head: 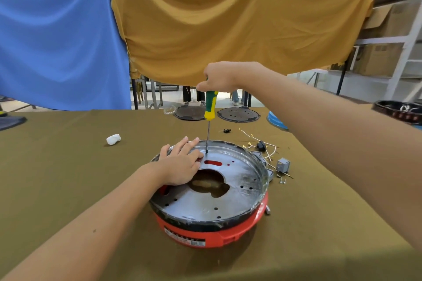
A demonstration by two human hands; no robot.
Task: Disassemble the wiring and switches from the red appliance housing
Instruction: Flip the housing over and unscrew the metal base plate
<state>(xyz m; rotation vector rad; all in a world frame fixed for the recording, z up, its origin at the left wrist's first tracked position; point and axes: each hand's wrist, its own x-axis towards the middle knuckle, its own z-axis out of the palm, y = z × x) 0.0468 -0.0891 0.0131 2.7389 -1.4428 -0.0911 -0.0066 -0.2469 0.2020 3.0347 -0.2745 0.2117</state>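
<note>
The red housing [205, 232] sits mid-table [68, 178], capped by a stiff metal plate [228, 203]. It looks rigid and light enough to skid, so bracing the plate suits. The left hand [180, 164] presses it, fingers straight. The right hand [220, 78] grips a screwdriver [210, 107], tip on the plate's far edge. Loose wires [262, 146] and a grey switch [283, 164] lie just right, near the rim.
</note>
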